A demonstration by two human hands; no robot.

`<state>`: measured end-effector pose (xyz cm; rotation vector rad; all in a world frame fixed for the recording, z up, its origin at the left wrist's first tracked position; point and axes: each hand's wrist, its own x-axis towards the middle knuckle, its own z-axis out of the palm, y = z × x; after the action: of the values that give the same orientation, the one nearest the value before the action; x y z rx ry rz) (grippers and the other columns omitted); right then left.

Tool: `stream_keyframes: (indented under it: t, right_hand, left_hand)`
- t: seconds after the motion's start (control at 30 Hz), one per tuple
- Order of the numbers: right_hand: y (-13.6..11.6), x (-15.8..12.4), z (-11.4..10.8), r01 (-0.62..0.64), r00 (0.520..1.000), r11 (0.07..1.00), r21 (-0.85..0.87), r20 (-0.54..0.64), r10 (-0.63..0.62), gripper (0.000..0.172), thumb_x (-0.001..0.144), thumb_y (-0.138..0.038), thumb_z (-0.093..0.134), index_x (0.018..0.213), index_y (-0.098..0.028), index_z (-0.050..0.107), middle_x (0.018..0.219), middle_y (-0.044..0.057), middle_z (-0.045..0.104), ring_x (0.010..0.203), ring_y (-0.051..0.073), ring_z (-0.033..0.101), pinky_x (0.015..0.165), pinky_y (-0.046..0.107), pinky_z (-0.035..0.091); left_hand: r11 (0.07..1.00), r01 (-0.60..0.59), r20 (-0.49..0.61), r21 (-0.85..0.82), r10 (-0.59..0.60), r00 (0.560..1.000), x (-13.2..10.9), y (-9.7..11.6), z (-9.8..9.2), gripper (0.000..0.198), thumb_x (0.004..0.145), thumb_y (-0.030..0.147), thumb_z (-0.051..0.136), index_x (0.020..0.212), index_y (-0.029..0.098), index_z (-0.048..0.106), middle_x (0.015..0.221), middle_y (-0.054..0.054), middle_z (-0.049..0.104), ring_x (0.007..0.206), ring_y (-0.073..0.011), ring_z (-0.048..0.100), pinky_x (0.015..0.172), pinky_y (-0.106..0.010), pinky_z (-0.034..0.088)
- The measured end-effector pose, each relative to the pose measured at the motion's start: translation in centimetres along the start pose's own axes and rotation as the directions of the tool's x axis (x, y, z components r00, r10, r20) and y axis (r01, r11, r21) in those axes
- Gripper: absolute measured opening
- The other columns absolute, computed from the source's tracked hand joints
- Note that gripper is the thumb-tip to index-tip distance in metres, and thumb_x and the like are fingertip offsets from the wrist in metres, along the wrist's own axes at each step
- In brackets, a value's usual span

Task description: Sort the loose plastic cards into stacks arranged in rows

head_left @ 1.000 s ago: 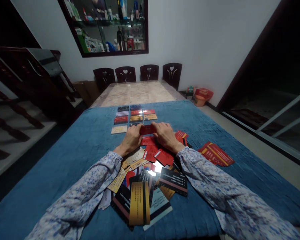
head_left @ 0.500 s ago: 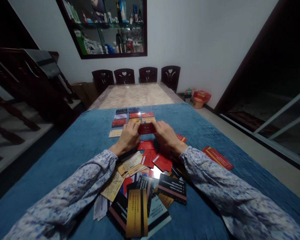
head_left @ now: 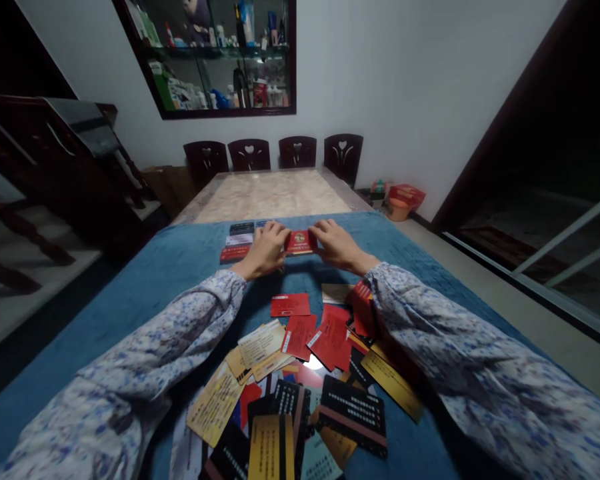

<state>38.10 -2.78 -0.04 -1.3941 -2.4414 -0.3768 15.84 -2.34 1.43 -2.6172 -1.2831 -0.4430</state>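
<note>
A red card (head_left: 300, 242) is held between both my hands over the far part of the blue cloth (head_left: 170, 280). My left hand (head_left: 265, 250) pinches its left edge and my right hand (head_left: 336, 245) pinches its right edge. Just left of them lie rows of sorted cards (head_left: 237, 240), partly hidden behind my left hand. Closer to me spreads a loose pile of cards (head_left: 305, 373) in red, black, gold and cream, between my two floral sleeves.
Beyond the cloth a marble table top (head_left: 270, 193) runs to a row of dark chairs (head_left: 273, 152) at the wall. A glass cabinet (head_left: 215, 53) hangs above. A red bag (head_left: 405, 197) sits on the floor at right; a dark staircase (head_left: 40, 180) stands left.
Both hands have carried the red card away from me, from above the loose pile to the sorted rows at the far end. The view has shifted slightly forward.
</note>
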Motion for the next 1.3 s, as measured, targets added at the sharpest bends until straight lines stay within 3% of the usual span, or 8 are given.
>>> stream_keyframes:
  t: [0.3,0.63,0.93,1.3]
  right_hand:
    - [3.3,4.6,2.2,-0.023,0.996,0.99,0.137,0.092,0.011,0.017,0.091,-0.013,0.06,0.103,-0.015,0.071,0.112,0.012,0.066,0.104,0.022,0.06,0.092,0.03,0.045]
    - [6.2,8.4,5.9,-0.067,0.97,0.992,0.106,0.241,0.039,0.027,0.086,-0.021,0.067,0.111,-0.015,0.074,0.121,0.014,0.069,0.106,0.023,0.066,0.087,0.026,0.047]
    - [6.9,10.0,8.1,-0.083,0.949,0.993,0.088,0.31,0.052,0.027,0.084,-0.023,0.071,0.11,-0.016,0.077,0.117,0.011,0.074,0.103,0.021,0.068,0.084,0.022,0.046]
    - [7.0,9.6,8.4,-0.096,0.938,0.988,0.117,0.343,0.051,0.032,0.084,-0.02,0.07,0.115,-0.018,0.078,0.115,0.009,0.078,0.102,0.021,0.07,0.081,0.021,0.047]
  left_hand:
    - [0.997,0.073,0.17,-0.003,-0.072,0.983,5.1,-2.4,1.5,0.033,0.085,0.021,0.063,0.117,0.017,0.069,0.131,-0.016,0.06,0.128,-0.0359,0.044,0.1,-0.053,0.043]
    - [0.994,0.102,0.312,0.038,-0.109,0.944,9.1,-4.2,4.2,0.033,0.084,0.027,0.063,0.112,0.015,0.073,0.129,-0.018,0.062,0.131,-0.0398,0.042,0.101,-0.056,0.042]
    - [0.988,0.151,0.375,0.021,-0.148,0.915,10.5,-5.3,6.2,0.028,0.075,0.02,0.065,0.101,0.018,0.076,0.122,-0.016,0.069,0.129,-0.04,0.044,0.107,-0.059,0.038]
    - [0.988,0.157,0.427,0.006,-0.145,0.892,11.2,-5.9,7.4,0.022,0.07,0.018,0.063,0.088,0.019,0.074,0.101,-0.015,0.071,0.125,-0.0382,0.045,0.107,-0.062,0.038]
